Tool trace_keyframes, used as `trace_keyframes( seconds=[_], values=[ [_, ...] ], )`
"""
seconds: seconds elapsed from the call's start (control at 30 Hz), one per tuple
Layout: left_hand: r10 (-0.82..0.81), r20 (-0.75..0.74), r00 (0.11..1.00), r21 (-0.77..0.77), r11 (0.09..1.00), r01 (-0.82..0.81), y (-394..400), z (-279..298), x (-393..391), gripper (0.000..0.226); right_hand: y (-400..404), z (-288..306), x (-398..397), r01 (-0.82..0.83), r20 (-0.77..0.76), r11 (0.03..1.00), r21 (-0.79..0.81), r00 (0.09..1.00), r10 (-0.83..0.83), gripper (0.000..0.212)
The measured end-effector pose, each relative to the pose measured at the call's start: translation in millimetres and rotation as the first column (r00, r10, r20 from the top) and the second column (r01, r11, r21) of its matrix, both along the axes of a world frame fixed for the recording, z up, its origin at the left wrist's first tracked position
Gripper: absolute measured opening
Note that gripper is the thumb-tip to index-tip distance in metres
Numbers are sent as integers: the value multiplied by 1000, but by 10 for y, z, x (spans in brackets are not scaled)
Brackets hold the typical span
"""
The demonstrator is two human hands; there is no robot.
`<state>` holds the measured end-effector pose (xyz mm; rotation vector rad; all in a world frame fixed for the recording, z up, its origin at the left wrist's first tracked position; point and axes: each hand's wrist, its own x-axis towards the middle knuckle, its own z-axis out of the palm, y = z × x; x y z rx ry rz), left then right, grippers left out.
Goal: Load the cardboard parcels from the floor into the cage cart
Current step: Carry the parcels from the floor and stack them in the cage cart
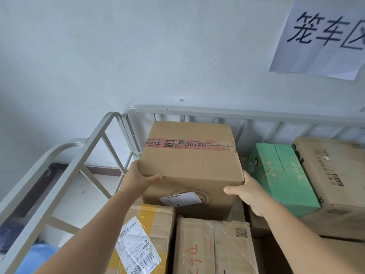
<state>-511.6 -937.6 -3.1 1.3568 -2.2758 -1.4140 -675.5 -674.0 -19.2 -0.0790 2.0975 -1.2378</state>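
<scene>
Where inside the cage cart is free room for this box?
Little bare room shows. A narrow gap lies between the held box and the green box. Parcels crowd the front; the left hand and right hand grip its sides.

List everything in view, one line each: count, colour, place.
taped box: 1, brown with red tape, held over the stack at the cart's back left
green box: 1, green, right of the taped box
other boxes: at least 3, brown, in the cart
cage cart: 1, grey rails, against the wall
paper sign: 1, white, on the wall
left hand: grips the taped box's left corner
right hand: grips its right corner
</scene>
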Motion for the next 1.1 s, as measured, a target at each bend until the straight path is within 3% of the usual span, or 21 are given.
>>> trace_keyframes(
  seconds=[0.2,0.33,0.67,0.8,0.93,1.0,1.1],
  values=[
    [74,-91,993,-55,995,-79,-32,272,-160,69,-57,194,-102,78,-120,995,-63,989,-85,43],
    [109,-87,990,-86,990,-116,-60,450,-402,55,-153,245,-258,136,-207,987,-84,967,-151,40],
    [169,-28,985,-108,979,-171,-344,366,-914,68,-597,228,-709,190,-315,981,44,934,-167,36],
    [98,-96,991,-8,995,-99,-406,103,-795,45,-549,13,-668,164,-243,986,-23,956,-165,43],
    [66,-48,997,209,976,-55,-324,-365,-427,53,-343,-250,-541,79,-7,997,-27,997,-79,56],
    [85,-37,996,230,970,-75,-245,-514,-328,51,-273,-338,-445,55,86,998,-17,995,-53,55],
    [124,-44,991,173,978,-115,-195,-479,-341,46,-246,-320,-373,98,42,995,-8,994,-97,61]
  ],
)
